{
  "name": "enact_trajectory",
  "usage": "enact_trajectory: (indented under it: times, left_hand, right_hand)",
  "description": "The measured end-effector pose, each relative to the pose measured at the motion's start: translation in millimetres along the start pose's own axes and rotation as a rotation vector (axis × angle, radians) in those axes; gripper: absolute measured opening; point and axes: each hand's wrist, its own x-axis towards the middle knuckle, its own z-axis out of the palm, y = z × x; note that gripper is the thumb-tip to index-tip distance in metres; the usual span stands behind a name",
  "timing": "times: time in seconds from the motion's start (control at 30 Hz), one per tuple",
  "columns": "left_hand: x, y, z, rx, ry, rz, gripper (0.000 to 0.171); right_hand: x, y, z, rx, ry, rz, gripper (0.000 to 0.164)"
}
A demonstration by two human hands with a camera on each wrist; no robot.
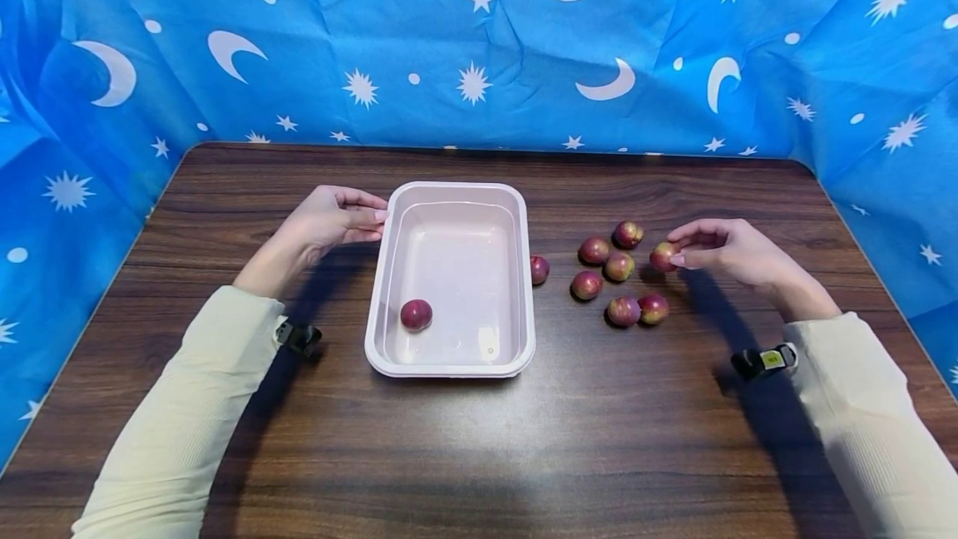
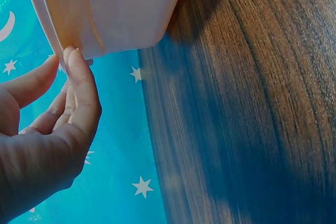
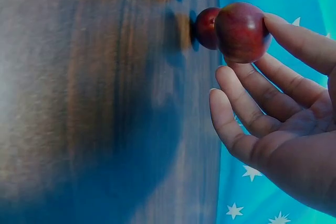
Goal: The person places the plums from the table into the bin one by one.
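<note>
My left hand (image 1: pixel 329 221) pinches the left rim of a pale plastic tub (image 1: pixel 449 369) between thumb and fingers; the left wrist view shows the fingertips (image 2: pixel 74 56) at that rim. One dark red plum (image 1: pixel 416 315) lies inside the tub, toward its near left corner. Over on the right, my right hand (image 1: pixel 737 252) holds a red and yellow plum (image 1: pixel 662 257) between thumb and fingertips. In the right wrist view this plum (image 3: pixel 242 32) overlaps another plum (image 3: pixel 206 28) behind it, while the lower fingers spread loosely.
Several plums (image 1: pixel 587 285) lie loose on the wooden table (image 1: pixel 449 456) between the tub and my right hand. One plum (image 1: pixel 539 269) sits close by the tub's right wall, partly hidden. A blue cloth (image 1: pixel 449 40) with moons and stars hangs behind the table.
</note>
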Motion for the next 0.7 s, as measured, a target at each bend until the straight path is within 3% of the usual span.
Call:
enact_trajectory:
  times: [0.7]
  left_hand:
    - [-0.8,0.8,-0.2,0.002,-0.005,0.004,0.033]
  right_hand:
    - [16,-32,-4,0.014,0.065,-0.036,0.039]
